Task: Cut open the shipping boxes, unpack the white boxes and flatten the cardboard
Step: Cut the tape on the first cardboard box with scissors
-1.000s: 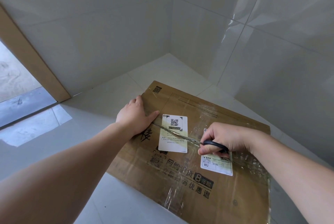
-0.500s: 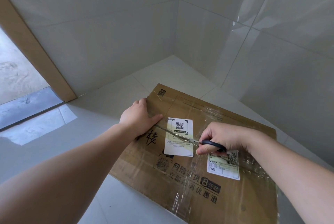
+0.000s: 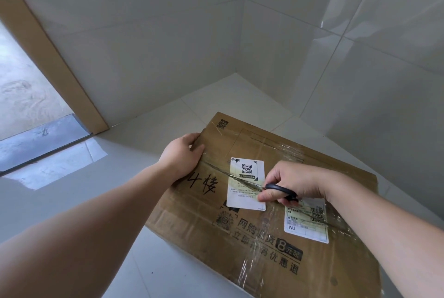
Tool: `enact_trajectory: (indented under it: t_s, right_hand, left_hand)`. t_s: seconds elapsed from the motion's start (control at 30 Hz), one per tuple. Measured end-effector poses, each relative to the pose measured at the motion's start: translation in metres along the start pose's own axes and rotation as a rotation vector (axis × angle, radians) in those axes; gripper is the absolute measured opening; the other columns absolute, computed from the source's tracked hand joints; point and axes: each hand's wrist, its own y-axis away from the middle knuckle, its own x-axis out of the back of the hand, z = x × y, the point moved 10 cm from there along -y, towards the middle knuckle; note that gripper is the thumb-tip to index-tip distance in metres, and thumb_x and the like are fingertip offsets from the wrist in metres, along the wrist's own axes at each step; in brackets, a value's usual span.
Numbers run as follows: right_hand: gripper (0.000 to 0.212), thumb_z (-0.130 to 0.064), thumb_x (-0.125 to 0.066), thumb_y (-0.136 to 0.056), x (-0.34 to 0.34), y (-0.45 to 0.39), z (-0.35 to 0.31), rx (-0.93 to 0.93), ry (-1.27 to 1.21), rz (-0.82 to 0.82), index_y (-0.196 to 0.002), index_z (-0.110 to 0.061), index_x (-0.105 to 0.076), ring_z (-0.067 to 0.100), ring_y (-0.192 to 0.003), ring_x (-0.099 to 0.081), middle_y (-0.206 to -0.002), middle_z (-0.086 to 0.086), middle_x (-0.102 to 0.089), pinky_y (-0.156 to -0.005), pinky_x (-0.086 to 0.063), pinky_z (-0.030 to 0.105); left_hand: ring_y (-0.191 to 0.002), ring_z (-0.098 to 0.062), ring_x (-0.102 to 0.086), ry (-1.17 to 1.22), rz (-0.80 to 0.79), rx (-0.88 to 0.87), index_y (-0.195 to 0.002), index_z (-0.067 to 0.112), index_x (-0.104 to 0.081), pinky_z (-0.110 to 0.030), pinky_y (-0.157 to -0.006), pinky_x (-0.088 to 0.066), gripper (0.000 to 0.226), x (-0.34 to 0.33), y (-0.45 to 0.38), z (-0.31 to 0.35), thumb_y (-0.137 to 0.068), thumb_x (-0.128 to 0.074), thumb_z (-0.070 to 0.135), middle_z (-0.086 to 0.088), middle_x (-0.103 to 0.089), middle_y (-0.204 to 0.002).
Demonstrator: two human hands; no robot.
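A large brown shipping box (image 3: 262, 245) lies on the tiled floor, sealed with clear tape and bearing two white labels. My left hand (image 3: 180, 156) rests on the box's left edge with its fingers curled over the rim and the thumb on top. My right hand (image 3: 292, 183) grips black-handled scissors (image 3: 280, 189) over the middle of the lid. The thin blades point left along the taped seam and cross the QR label (image 3: 246, 183).
Glossy tiled walls meet in a corner (image 3: 240, 40) just behind the box. A wooden door frame (image 3: 55, 67) and a doorway with a dark threshold (image 3: 40, 136) lie to the left. Pale floor tiles (image 3: 79, 192) stretch left of the box.
My left hand slid from flat on the lid out to the box's left edge, uncovering handwritten marks. My right hand with the scissors stayed on the seam by the QR label.
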Motion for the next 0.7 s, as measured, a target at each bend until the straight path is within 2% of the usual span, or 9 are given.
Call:
enact_trajectory:
  t_s: [0.2,0.4,0.57,0.7]
  right_hand:
    - [0.042,-0.049,-0.079,-0.071,0.003,-0.002,-0.004,0.028,0.065,0.024,-0.073,-0.009,-0.068,0.015,-0.047,-0.05,-0.055,0.004,-0.058,-0.046,-0.041,0.021]
    - [0.041,-0.046,-0.078,-0.073,-0.001,-0.006,-0.01,0.022,-0.015,-0.008,-0.07,-0.007,-0.066,0.016,-0.047,-0.051,-0.056,0.007,-0.058,-0.048,-0.043,0.023]
    - [0.045,-0.059,-0.079,-0.062,-0.003,-0.013,-0.015,0.021,-0.015,-0.004,-0.063,-0.016,-0.064,0.016,-0.046,-0.051,-0.055,0.006,-0.059,-0.047,-0.043,0.023]
    - [0.059,-0.065,-0.079,-0.057,0.001,-0.019,-0.018,0.034,0.085,0.032,-0.067,-0.008,-0.065,0.015,-0.045,-0.053,-0.055,0.006,-0.06,-0.047,-0.043,0.023]
  left_hand:
    - [-0.11,-0.016,-0.055,0.037,-0.021,-0.003,-0.136,0.028,-0.049,-0.027,-0.088,-0.042,0.041,-0.002,0.001,0.0,-0.095,-0.051,0.034,0.007,-0.059,-0.125]
    - [-0.106,-0.014,-0.056,0.078,-0.043,-0.008,-0.133,0.029,-0.051,-0.026,-0.087,-0.043,0.038,-0.001,0.002,0.001,-0.095,-0.051,0.033,0.007,-0.06,-0.123]
    - [-0.115,-0.015,-0.055,0.072,-0.067,0.004,-0.14,0.028,-0.046,-0.027,-0.095,-0.042,0.044,-0.002,0.003,0.001,-0.096,-0.05,0.033,0.006,-0.056,-0.132]
    - [-0.121,-0.017,-0.052,0.071,-0.086,0.004,-0.144,0.027,-0.041,-0.026,-0.099,-0.039,0.048,-0.002,0.005,0.001,-0.097,-0.05,0.033,0.004,-0.053,-0.137]
